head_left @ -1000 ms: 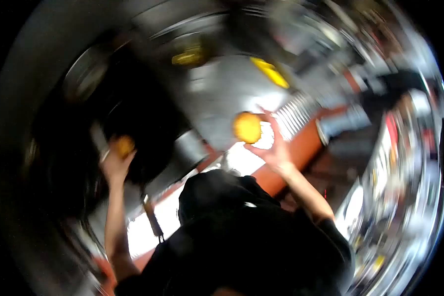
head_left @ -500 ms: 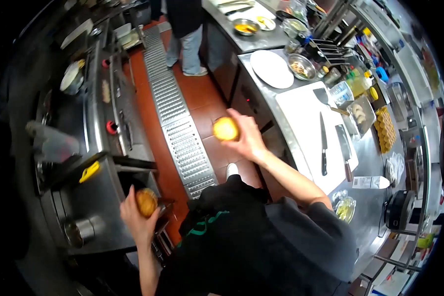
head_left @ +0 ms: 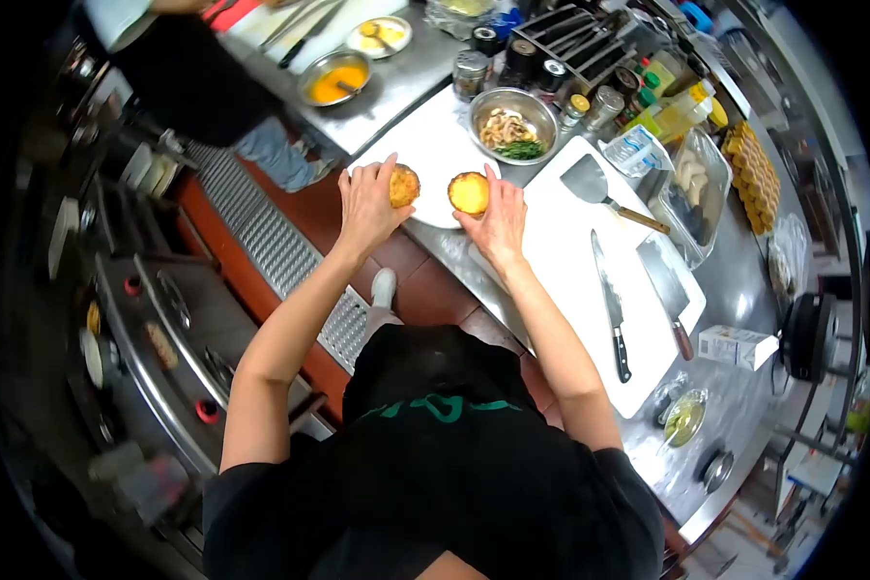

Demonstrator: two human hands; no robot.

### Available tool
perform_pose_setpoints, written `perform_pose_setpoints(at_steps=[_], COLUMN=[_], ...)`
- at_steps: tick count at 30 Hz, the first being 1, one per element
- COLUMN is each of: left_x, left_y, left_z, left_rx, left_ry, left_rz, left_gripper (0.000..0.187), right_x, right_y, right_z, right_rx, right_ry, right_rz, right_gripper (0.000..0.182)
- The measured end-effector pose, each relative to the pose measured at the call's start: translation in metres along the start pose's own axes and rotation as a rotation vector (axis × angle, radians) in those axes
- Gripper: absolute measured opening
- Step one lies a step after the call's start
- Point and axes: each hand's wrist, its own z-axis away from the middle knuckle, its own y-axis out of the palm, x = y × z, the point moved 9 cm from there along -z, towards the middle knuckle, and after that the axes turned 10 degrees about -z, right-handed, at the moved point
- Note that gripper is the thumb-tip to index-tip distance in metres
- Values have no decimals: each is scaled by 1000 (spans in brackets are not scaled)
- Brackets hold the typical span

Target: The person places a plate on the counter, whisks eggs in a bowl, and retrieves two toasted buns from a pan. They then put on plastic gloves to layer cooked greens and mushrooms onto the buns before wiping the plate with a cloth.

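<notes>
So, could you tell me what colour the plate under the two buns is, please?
White; the plate shows best in the head view.

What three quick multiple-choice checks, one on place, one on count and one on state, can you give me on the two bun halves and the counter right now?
1. Where are the two bun halves?
A. over the white plate
B. on the stove
C. in the metal bowl

2. How many knives lie on the white cutting board?
A. none
B. two
C. five

3. What is the state of the left hand?
A. empty and flat
B. closed around a bun half
C. gripping a knife

Answers:
1 A: the left hand and the right hand hold the left bun half and the right bun half at the white plate.
2 B: a slim knife and a cleaver lie on the cutting board.
3 B: its fingers wrap that bun half.
</notes>
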Motion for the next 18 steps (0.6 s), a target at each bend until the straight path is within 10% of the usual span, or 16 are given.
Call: perform_pose_setpoints(at_steps=[18], left_x=[15], left_y=[91], left_z=[-98], left_rx=[327], left_ry=[415], left_rz=[148], left_gripper=[83], right_x=[18], right_y=[41], right_z=[-8], right_rx=[-351], right_ry=[571], right_rz=[291], right_gripper=[92])
